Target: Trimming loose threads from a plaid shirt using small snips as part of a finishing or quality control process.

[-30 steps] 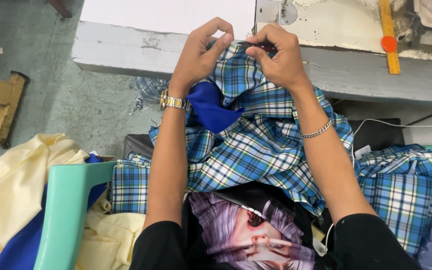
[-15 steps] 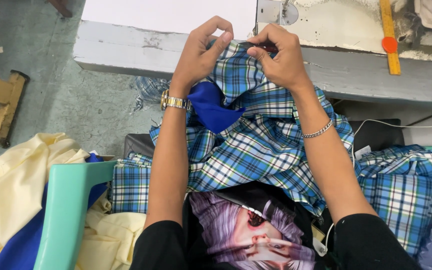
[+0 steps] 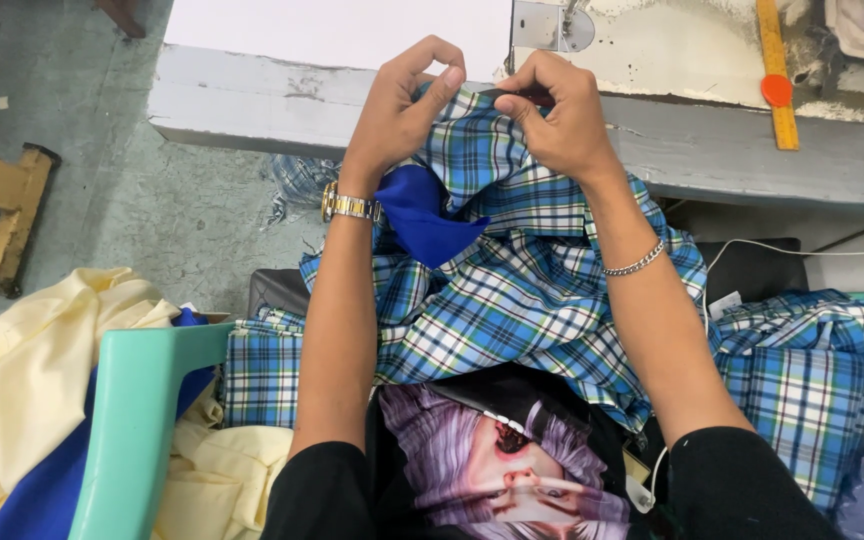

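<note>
Both hands (image 3: pixel 407 105) (image 3: pixel 557 115) pinch plaid garment (image 3: pixel 512 290), lengthwise toward lap.

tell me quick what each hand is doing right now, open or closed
Left hand: closed, pinching the edge of the blue plaid fabric.
Right hand: closed, pinching the same fabric edge.

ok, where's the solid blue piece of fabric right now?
In the head view the solid blue fabric sits left of centre, just under the left hand by its wristwatch, lying against the blue plaid cloth that both hands pinch at the table edge.
</note>
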